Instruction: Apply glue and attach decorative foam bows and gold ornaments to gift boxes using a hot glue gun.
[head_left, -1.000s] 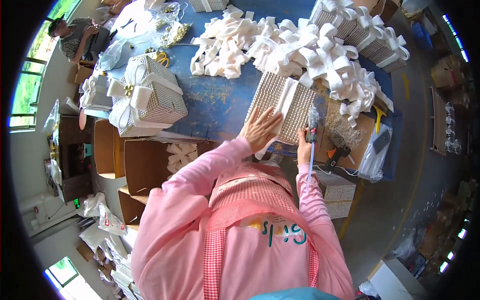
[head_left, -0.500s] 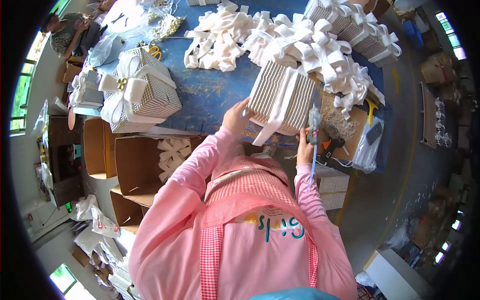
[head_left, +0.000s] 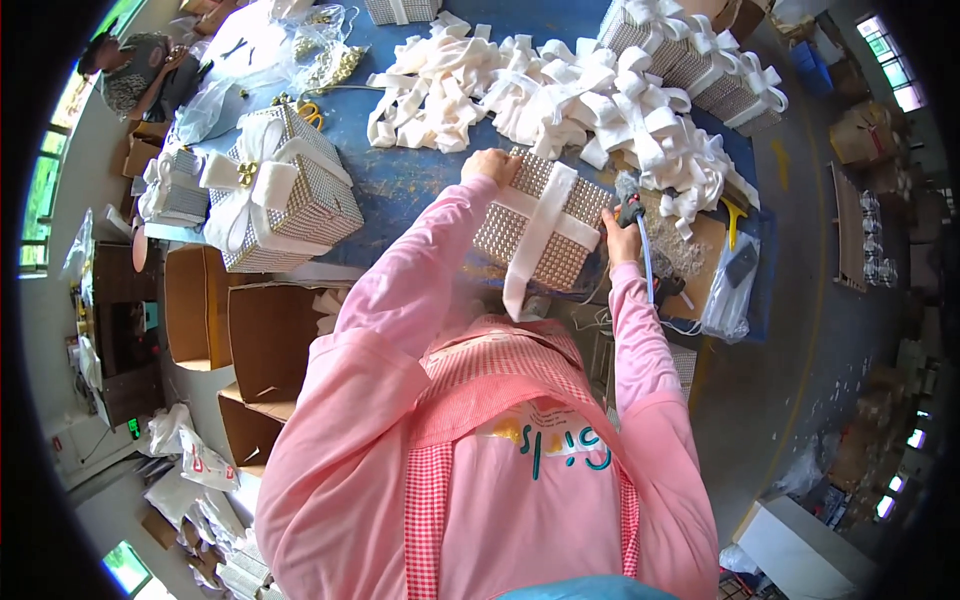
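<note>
At frame centre, left hand (head_left: pixel 490 165) grips studded gift box (head_left: pixel 540 225) top edge; right hand (head_left: pixel 622 228) clamped on glue gun (head_left: pixel 632 205) above blue tabletop (head_left: pixel 400 185).

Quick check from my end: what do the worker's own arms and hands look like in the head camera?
Both arms wear long, loose pink sleeves reaching the wrists. The left hand and right hand are bare, with no gloves. A pink-and-white checked apron with straps covers the chest between the arms.

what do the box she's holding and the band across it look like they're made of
The box looks like card covered in a silvery studded sheet: rows of small shiny bumps catch the light. The band looks like soft white fabric ribbon, matte, its loose end hanging limp. The left hand grips the box's far corner; the right hand holds a glue gun.
</note>
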